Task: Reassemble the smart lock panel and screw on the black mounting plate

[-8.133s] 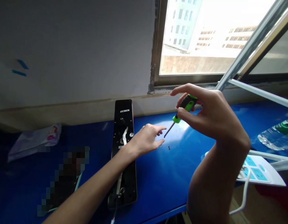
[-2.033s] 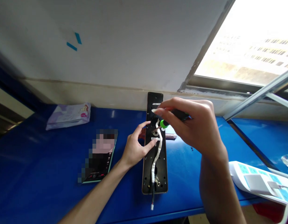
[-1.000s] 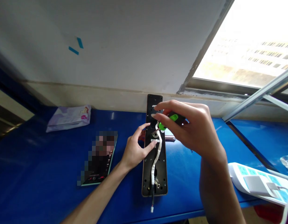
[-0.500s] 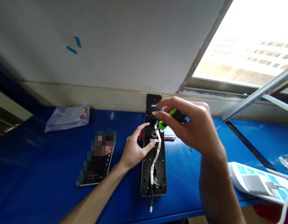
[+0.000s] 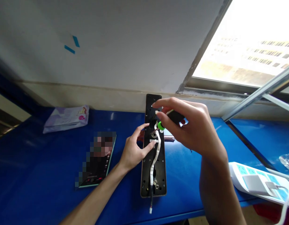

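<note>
A long black door lock panel (image 5: 160, 167) lies back side up on the blue table, one narrow end toward me. A white-wrapped cable (image 5: 154, 161) runs down it, its white plug hanging past the near end. My left hand (image 5: 134, 151) is closed on the panel's left side, thumb on a white label beside the cable and index finger at the edge. In my right hand (image 5: 196, 128) is a black and green screwdriver (image 5: 174, 117), pinched between thumb and fingers. Its shaft slants down-left toward the round metal fitting (image 5: 154, 135); whether the tip touches anything is unclear.
A phone (image 5: 97, 165) with a lit screen lies left of the panel. Farther back is a pale purple packet (image 5: 66, 118). At right sit a white power strip (image 5: 233, 170) with a plugged-in charger (image 5: 255, 184), and a metal frame (image 5: 257, 93). Small dark screws (image 5: 191, 151) lie near my right wrist.
The screwdriver has turned in my right fingers: the handle's green stripe has rolled out of sight and black shows. My left hand keeps its place on the panel. The view has shifted slightly.
</note>
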A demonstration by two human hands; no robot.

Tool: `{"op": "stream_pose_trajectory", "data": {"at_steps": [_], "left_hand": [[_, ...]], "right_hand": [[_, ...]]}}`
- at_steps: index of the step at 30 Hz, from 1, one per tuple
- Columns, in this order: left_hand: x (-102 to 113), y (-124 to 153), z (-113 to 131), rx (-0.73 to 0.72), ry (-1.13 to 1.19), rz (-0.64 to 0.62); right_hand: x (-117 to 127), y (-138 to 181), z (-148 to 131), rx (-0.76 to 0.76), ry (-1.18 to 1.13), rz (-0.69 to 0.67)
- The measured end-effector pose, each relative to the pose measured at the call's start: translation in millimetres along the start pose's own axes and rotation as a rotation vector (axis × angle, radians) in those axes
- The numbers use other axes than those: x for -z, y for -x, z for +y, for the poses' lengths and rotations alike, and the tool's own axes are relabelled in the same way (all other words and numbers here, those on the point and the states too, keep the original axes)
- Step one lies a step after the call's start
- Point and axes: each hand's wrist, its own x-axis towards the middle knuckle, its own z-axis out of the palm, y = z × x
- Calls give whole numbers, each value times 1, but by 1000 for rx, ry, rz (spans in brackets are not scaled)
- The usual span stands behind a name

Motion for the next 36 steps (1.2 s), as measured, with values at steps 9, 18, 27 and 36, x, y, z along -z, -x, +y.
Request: {"op": "stream_pose_trajectory", "data": {"at_steps": [9,18,27,36], "left_hand": [[1,0,1,9,3,-14],[1,-2,5,-8,-13,-3],[1,0,1,-4,-8,-4],[2,0,3,-4,-18,-5]], "right_hand": [[0,1,-3,-31,12,-24],[2,3,-4,-29,-49,-59],[1,1,-3,-53,-17,-13],[4,2,-2,-62,2,-8]]}}
